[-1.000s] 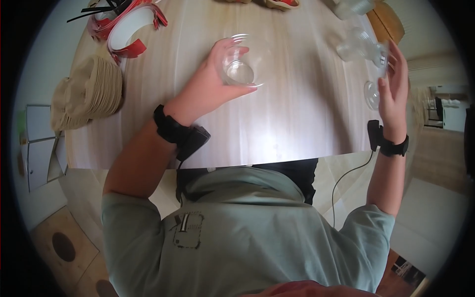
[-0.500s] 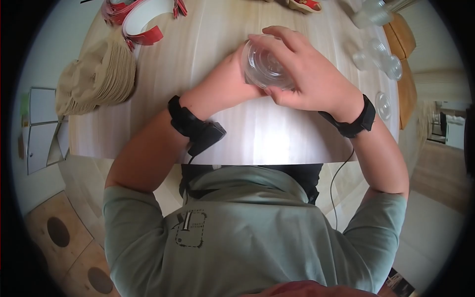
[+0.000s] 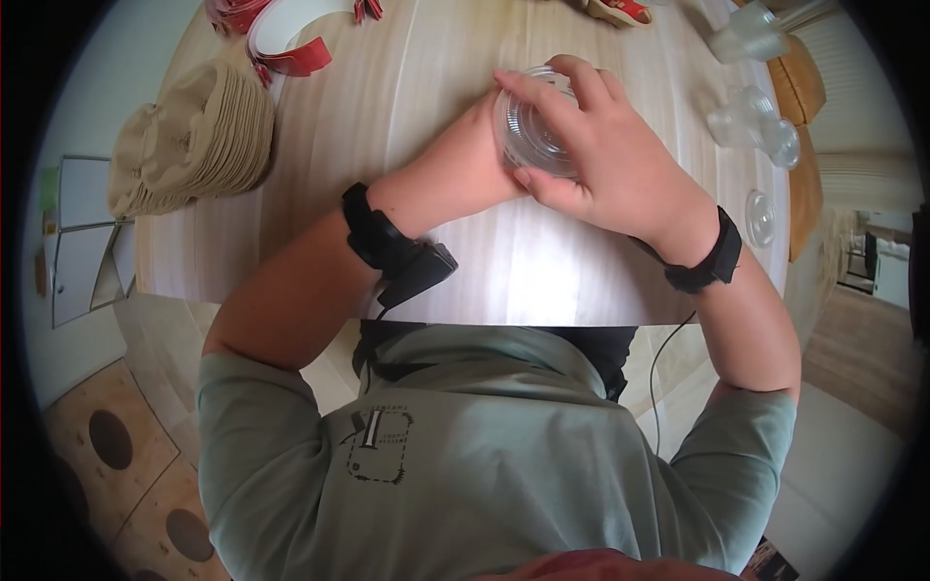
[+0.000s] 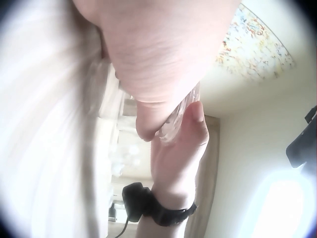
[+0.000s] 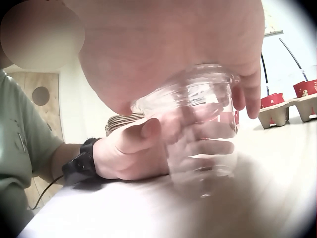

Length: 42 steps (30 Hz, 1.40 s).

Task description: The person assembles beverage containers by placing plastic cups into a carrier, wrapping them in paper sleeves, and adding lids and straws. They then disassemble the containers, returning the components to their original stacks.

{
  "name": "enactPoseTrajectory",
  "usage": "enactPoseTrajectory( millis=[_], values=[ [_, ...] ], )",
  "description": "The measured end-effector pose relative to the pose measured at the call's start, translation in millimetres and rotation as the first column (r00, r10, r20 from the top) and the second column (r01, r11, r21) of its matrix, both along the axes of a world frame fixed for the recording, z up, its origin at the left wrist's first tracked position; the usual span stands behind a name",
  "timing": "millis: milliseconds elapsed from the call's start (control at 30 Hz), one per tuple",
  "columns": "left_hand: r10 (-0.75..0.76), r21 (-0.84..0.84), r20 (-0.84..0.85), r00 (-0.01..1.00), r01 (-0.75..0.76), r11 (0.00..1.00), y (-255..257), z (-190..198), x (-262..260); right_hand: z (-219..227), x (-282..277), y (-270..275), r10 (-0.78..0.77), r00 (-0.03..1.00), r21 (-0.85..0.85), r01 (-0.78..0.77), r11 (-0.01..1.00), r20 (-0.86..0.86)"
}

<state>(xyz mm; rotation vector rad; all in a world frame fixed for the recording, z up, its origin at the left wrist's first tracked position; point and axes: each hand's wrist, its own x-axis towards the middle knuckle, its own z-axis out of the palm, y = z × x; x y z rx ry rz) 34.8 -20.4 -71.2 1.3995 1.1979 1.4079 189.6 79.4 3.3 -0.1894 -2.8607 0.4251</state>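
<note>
A clear plastic cup [image 5: 203, 148] stands on the table with a clear lid [image 3: 535, 136] at its rim, seen from above in the head view. My left hand [image 3: 465, 160] grips the cup's side, its fingers showing through the wall in the right wrist view. My right hand [image 3: 620, 160] lies over the lid and grips its edge, fingers on the far side and thumb on the near side. In the right wrist view the lid [image 5: 153, 99] looks tilted against the rim.
Stacked brown cup carriers [image 3: 208, 140] and red-and-white sleeves [image 3: 300, 58] are at the left. Clear cups [image 3: 741, 121] lie at the right, with a loose lid [image 3: 760, 217] near the table's edge. Red cups in a carrier [image 5: 275, 114] stand at the far side.
My right hand has come from the table's right side to the cup, and a lid is now under it at the rim. My left hand still grips the cup.
</note>
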Motion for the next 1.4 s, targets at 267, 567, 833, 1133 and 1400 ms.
enactPoseTrajectory(
  millis=[267,567,833,1133,1400],
  values=[
    [0.011,0.014,0.042,0.999,-0.012,1.000,-1,-2,2,-8,-2,-10,-0.118,0.989,-0.112,0.108,0.988,-0.093],
    [0.014,-0.002,0.031,0.999,-0.014,1.000,-3,-3,-2,-10,-3,-12,-0.141,0.983,-0.053,0.135,0.989,-0.115],
    [0.131,0.032,-0.145,0.981,-0.127,0.991,-11,-10,-4,15,1,-19,-0.144,0.989,-0.029,0.144,0.989,-0.020],
    [0.211,0.068,-0.154,0.965,-0.203,0.977,-4,-18,-5,-1,-1,-11,-0.137,0.991,-0.157,0.136,0.978,0.002],
    [0.207,0.135,-0.038,0.978,-0.200,0.970,-1,-10,-4,13,-4,-11,-0.116,0.993,-0.259,0.102,0.960,-0.038]
  ],
)
